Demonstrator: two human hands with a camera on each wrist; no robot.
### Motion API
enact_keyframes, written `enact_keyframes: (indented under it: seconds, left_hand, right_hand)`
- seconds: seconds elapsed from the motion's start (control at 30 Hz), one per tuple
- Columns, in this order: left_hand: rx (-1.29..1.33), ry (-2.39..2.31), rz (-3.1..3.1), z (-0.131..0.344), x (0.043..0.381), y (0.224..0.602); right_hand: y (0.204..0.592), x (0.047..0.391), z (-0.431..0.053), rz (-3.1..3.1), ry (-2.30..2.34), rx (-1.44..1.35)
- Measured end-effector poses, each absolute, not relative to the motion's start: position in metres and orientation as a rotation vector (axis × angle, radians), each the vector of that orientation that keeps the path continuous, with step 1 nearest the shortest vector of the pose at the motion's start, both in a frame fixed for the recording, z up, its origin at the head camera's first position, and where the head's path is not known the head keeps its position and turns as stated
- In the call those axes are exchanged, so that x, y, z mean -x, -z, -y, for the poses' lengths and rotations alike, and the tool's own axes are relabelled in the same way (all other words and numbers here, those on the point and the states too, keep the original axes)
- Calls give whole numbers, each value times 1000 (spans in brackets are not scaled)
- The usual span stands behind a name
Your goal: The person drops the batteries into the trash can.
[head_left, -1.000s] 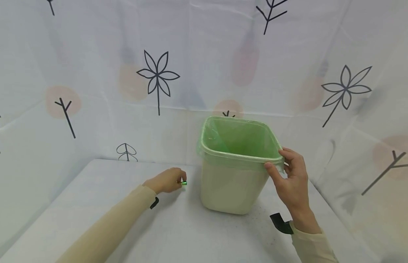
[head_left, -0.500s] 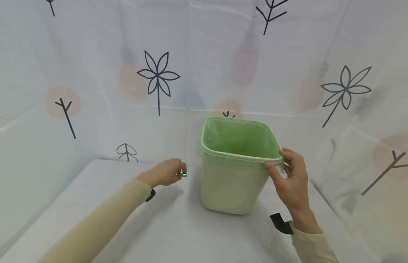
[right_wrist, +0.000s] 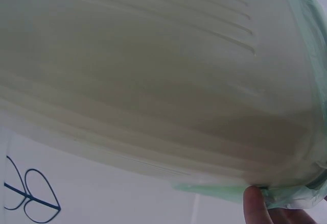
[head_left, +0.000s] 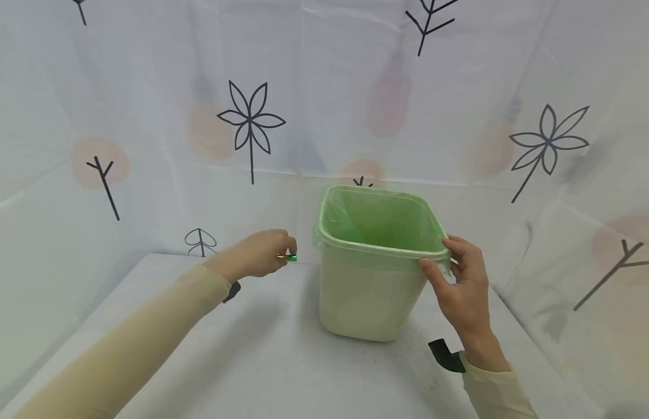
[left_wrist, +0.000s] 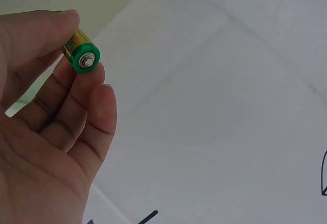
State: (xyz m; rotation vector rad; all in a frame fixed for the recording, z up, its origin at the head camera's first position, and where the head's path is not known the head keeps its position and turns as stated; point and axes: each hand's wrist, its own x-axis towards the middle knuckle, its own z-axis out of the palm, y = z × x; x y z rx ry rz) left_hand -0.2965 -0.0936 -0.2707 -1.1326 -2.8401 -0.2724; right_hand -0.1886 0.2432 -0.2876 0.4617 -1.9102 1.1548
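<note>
Between thumb and fingers, my left hand [head_left: 264, 252] pinches a small green and gold battery [left_wrist: 82, 53], its metal nub facing out in the left wrist view. That hand is raised above the table, left of a pale green trash can [head_left: 371, 291]. A thin green plastic bag [head_left: 337, 218] lines the can and folds over its rim. My right hand [head_left: 463, 285] grips the can's right rim corner, thumb on the near side and fingers at the right edge. In the right wrist view the can's ribbed wall fills most of the picture, with a fingertip [right_wrist: 254, 198] at the liner.
The can stands on a white-covered table [head_left: 282, 372]. Behind it hangs a white cloth [head_left: 303, 87] printed with flowers and twigs, and more cloth rises at both sides. Small dark specks lie on the table right of the can.
My left hand has risen from near the table surface, carrying the battery up and slightly back left. The right hand and the trash can have stayed in place.
</note>
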Motion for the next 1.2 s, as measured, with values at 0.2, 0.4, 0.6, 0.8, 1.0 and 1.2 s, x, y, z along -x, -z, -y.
enact_keyframes:
  seconds: [0.2, 0.4, 0.6, 0.8, 1.0, 1.2]
  left_hand:
    - [1093, 260, 2815, 94, 293, 241]
    - [1102, 240, 2769, 89, 293, 217]
    - [1108, 216, 2716, 83, 292, 194]
    - [1155, 243, 2654, 68, 290, 173]
    - [1190, 222, 2661, 40, 290, 164]
    - [1260, 270, 2656, 13, 295, 167]
  right_hand:
    - [285, 187, -241, 1938, -1121, -438]
    - [286, 189, -242, 1900, -1138, -455]
    - [286, 188, -241, 1905, -1141, -458]
    - [285, 187, -240, 1905, -1136, -453]
    - [284, 187, -240, 1898, -1144, -448]
    - [285, 188, -241, 1890, -1153, -454]
